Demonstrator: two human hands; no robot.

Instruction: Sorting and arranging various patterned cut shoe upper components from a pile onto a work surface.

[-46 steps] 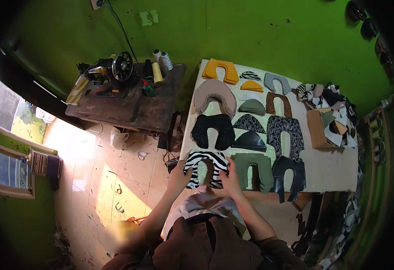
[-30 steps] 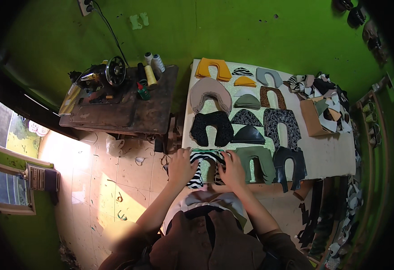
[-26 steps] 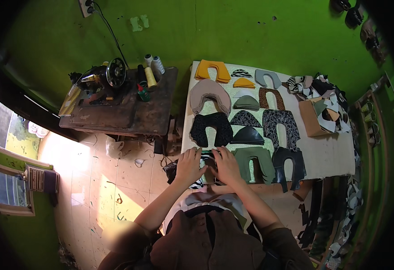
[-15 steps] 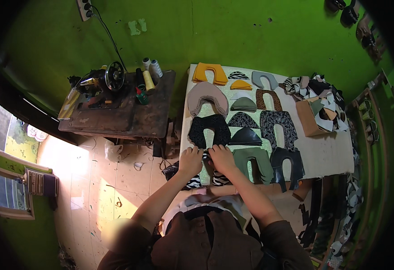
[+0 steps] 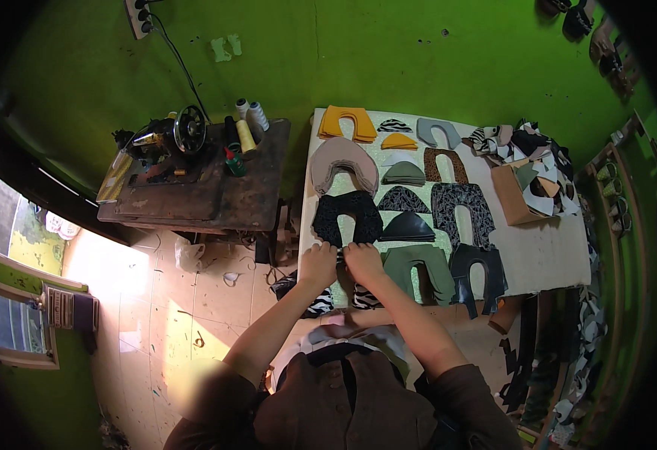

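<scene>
Black-and-white zebra-striped material point(image 5: 320, 302) lies at the lower edge of a pale table point(image 5: 546, 259), just below frame centre, partly covered by my left hand point(image 5: 318, 264) and right hand point(image 5: 363, 262). My fingers sit close together over its top; whether they pinch it, I cannot tell. A sewing machine point(image 5: 189, 129) stands upper left, against a green wall point(image 5: 388, 52).

Green wall point(image 5: 388, 56); tiled floor point(image 5: 145, 296), sunlit near window point(image 5: 6, 319).

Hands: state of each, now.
Left hand: curled over black-and-white zebra-striped U-shaped piece; grip hidden.
Right hand: curled over same piece; grip hidden.
</scene>
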